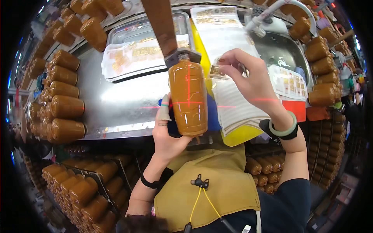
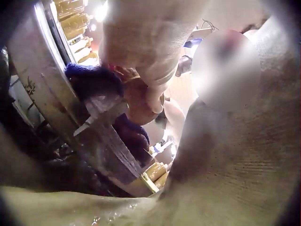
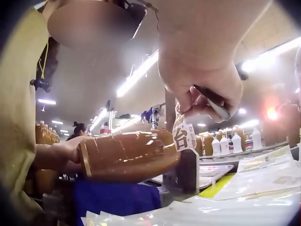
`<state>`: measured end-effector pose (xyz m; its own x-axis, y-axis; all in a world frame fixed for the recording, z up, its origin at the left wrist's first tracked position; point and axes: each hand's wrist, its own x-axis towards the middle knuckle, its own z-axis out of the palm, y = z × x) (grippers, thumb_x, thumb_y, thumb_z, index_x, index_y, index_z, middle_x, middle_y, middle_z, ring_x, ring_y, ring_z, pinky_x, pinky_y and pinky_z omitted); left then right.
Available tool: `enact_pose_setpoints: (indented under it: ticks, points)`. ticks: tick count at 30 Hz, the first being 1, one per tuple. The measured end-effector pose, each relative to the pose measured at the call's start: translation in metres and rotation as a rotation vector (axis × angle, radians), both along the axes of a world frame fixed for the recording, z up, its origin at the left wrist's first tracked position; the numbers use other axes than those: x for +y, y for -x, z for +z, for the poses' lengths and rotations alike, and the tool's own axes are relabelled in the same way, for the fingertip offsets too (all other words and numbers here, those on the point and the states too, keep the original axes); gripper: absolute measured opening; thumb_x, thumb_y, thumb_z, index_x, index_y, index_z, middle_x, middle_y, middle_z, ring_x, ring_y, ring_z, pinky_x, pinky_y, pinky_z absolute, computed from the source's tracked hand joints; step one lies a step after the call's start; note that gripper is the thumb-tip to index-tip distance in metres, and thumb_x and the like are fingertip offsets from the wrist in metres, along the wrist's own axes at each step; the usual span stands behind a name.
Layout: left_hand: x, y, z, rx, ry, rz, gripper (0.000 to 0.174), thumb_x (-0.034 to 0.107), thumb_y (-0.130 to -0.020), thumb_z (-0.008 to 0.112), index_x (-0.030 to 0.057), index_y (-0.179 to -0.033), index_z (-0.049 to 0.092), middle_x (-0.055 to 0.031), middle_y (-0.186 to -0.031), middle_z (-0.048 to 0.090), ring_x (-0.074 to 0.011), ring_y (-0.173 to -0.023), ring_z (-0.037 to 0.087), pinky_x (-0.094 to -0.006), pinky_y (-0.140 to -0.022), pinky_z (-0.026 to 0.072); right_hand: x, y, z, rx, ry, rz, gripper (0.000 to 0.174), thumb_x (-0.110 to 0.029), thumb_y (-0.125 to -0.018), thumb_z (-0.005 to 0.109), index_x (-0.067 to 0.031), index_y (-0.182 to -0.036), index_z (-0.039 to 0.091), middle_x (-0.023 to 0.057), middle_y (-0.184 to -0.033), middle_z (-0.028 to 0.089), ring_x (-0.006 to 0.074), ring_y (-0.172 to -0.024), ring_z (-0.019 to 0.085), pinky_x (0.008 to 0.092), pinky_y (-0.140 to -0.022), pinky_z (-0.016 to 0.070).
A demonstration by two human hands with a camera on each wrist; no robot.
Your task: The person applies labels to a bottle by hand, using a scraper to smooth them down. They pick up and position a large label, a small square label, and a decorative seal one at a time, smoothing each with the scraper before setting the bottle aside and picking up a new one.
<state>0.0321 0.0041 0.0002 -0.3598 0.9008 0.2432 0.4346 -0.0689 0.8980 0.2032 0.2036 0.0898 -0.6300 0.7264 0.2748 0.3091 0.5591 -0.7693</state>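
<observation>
A glossy brown bottle [image 1: 188, 101] lies with its neck in the notch of a dark bracket [image 1: 182, 55] on a wooden post. My left hand [image 1: 168, 141] grips it near the base, a pale finger cot [image 1: 164, 111] on one finger along its side. Between thumb and fingertips my right hand [image 1: 250, 73] pinches a small label [image 3: 184, 135] with a large printed character, close beside the bottle's neck end. A thin dark flat tool [image 3: 214, 101] is tucked in that same hand. In the left wrist view, the hand itself hides most of the bottle.
Stacked white label sheets [image 1: 243, 103] lie on a yellow board [image 1: 243, 136] at the right. Behind are a metal tray [image 1: 149, 29] with more sheets and a sink [image 1: 285, 48] with a faucet [image 1: 268, 17]. Rows of brown bottles [image 1: 64, 105] line the left; racks of bottles [image 1: 81, 190] stand below.
</observation>
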Motion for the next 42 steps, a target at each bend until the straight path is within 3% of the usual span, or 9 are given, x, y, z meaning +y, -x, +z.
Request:
enact_pose_setpoints:
  ticks: [3,5,11,14,20,29,31,35,42]
  points:
    - [-0.001,0.004,0.002,-0.044,0.042,-0.023,0.099,0.013,-0.071,0.091,-0.0037,-0.153,0.039,-0.0195,-0.145,0.056,-0.0298,-0.129,0.059,-0.0386,-0.108,0.0463,-0.015,0.007,0.013,0.054,0.117,0.038,0.015,-0.006,-0.092,0.07,-0.0017,-0.107,0.07,0.0048,-0.088,0.075,0.0105,-0.07,0.06,0.0276,-0.065,0.0476]
    - [0.0,0.01,-0.001,0.072,0.002,-0.084,0.102,0.019,-0.073,0.093,-0.0078,-0.154,0.036,-0.0188,-0.131,0.066,-0.0252,-0.118,0.066,-0.035,-0.099,0.0517,-0.021,0.009,0.027,0.016,0.25,0.084,0.02,0.003,-0.093,0.067,0.0031,-0.112,0.063,0.0044,-0.095,0.068,0.0092,-0.087,0.063,0.0241,-0.08,0.0513]
    - [0.006,0.024,0.028,-0.019,0.145,-0.241,0.119,0.019,-0.068,0.095,-0.0069,-0.159,0.023,-0.0219,-0.155,0.043,-0.0283,-0.145,0.043,-0.0419,-0.119,0.0342,-0.024,0.035,0.006,-0.033,0.392,0.204,0.026,-0.007,-0.094,0.065,0.0005,-0.118,0.063,0.0126,-0.097,0.074,0.0155,-0.084,0.069,0.0298,-0.075,0.0545]
    - [0.017,0.024,0.03,-0.393,0.059,-0.232,0.117,0.017,-0.071,0.094,-0.0082,-0.158,0.019,-0.023,-0.158,0.037,-0.0288,-0.148,0.038,-0.0411,-0.122,0.0302,-0.025,0.042,0.004,-0.076,0.423,0.182,0.026,-0.01,-0.094,0.066,0.0015,-0.117,0.063,0.0147,-0.096,0.073,0.0213,-0.081,0.07,0.0322,-0.074,0.0545]
    - [0.039,0.02,0.034,-0.729,0.181,-0.166,0.084,-0.004,-0.092,0.068,-0.0028,-0.16,0.019,-0.0167,-0.157,0.039,-0.0238,-0.141,0.045,-0.0403,-0.114,0.0415,-0.018,0.045,-0.008,-0.084,0.146,0.051,0.027,-0.013,-0.095,0.067,-0.0002,-0.118,0.063,0.0123,-0.088,0.07,0.0218,-0.078,0.068,0.0332,-0.073,0.0537]
    - [0.045,0.016,0.031,-0.785,0.102,-0.133,0.083,0.009,-0.093,0.075,-0.0024,-0.157,0.024,-0.0187,-0.147,0.048,-0.0239,-0.134,0.053,-0.0381,-0.112,0.0443,-0.016,0.059,-0.032,0.079,0.515,-0.034,0.039,-0.021,-0.093,0.074,0.0062,-0.118,0.06,0.009,-0.1,0.07,0.0117,-0.087,0.065,0.0274,-0.079,0.0541]
    - [0.046,0.016,0.033,-0.773,0.124,-0.128,0.082,0.008,-0.092,0.075,-0.0027,-0.156,0.025,-0.0183,-0.146,0.048,-0.0237,-0.133,0.053,-0.0379,-0.111,0.045,-0.016,0.061,-0.033,0.094,0.554,-0.068,0.03,-0.02,-0.092,0.077,-0.0025,-0.113,0.064,-0.0092,-0.079,0.038,0.0007,-0.07,0.036,0.0171,-0.062,0.0329]
    - [0.045,0.016,0.029,-0.765,0.104,-0.139,0.08,0.007,-0.092,0.075,-0.0035,-0.155,0.026,-0.0173,-0.144,0.05,-0.023,-0.131,0.055,-0.0379,-0.11,0.0462,-0.016,0.061,-0.025,0.032,0.568,-0.077,0.041,-0.024,-0.09,0.078,0.0035,-0.116,0.062,0.0079,-0.098,0.071,0.0102,-0.089,0.065,0.0268,-0.079,0.0534]
    - [0.047,0.017,0.033,-0.794,0.097,-0.144,0.077,0.005,-0.093,0.074,-0.0044,-0.154,0.028,-0.0169,-0.144,0.051,-0.0225,-0.132,0.054,-0.0375,-0.11,0.0458,-0.016,0.06,-0.03,0.056,0.569,-0.084,0.039,-0.025,-0.091,0.078,0.002,-0.115,0.063,0.0048,-0.095,0.069,0.0088,-0.086,0.062,0.0247,-0.078,0.0513]
